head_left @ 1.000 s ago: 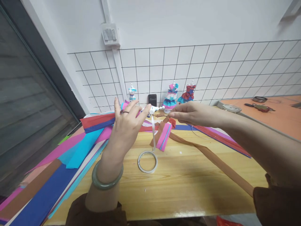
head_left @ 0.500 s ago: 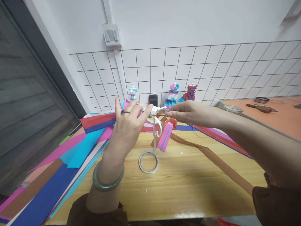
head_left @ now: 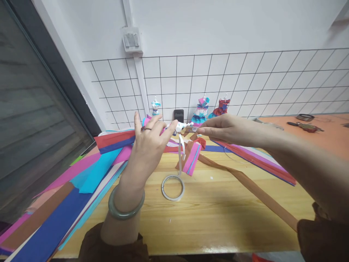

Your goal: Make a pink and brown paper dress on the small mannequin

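My left hand (head_left: 151, 142) is closed round a small white doll form (head_left: 179, 126), whose knobbed end points right. My right hand (head_left: 220, 128) is at that end, thumb and fingers pinched together on something too small to make out. A white strip of tape (head_left: 180, 156) hangs from the doll form down to a tape roll (head_left: 172, 187) lying on the wooden table (head_left: 218, 218). Behind and below the hands is a folded pink and blue strip (head_left: 192, 159). A long brown strip (head_left: 251, 183) runs toward the right.
Coloured paper strips (head_left: 68, 214) cover the left side. Three small dressed figures, one in red (head_left: 224, 106), and a black phone (head_left: 179, 115) stand by the gridded wall. More strips (head_left: 261, 160) lie under my right forearm. An orange surface (head_left: 321, 142) at right holds small tools (head_left: 307, 126).
My right hand has moved slightly right, away from the doll form's end. The loose tape end hangs lower and straighter. My left hand keeps its hold.
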Motion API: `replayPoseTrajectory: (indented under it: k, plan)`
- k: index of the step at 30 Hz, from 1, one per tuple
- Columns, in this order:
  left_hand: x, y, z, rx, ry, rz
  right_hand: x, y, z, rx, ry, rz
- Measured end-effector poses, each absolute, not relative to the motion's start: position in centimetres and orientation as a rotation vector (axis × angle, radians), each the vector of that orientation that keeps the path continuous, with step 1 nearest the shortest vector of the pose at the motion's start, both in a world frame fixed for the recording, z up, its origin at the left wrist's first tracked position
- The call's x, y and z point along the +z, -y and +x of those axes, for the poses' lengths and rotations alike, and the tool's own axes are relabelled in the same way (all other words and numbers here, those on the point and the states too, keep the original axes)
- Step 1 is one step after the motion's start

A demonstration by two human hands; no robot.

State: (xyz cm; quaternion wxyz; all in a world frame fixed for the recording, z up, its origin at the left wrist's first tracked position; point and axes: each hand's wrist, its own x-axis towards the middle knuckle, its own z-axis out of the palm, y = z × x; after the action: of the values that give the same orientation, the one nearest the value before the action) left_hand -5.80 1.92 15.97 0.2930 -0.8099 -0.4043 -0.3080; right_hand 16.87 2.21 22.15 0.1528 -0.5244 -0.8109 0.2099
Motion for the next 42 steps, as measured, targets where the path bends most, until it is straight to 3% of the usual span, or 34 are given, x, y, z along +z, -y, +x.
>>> replayPoseTrajectory:
  k: [42]
  plan:
    - [16.28,-1.14,-5.39,-0.767,1.101,-2.177,21.54,-2.87,17.01,0.464,2.350,-1.411]
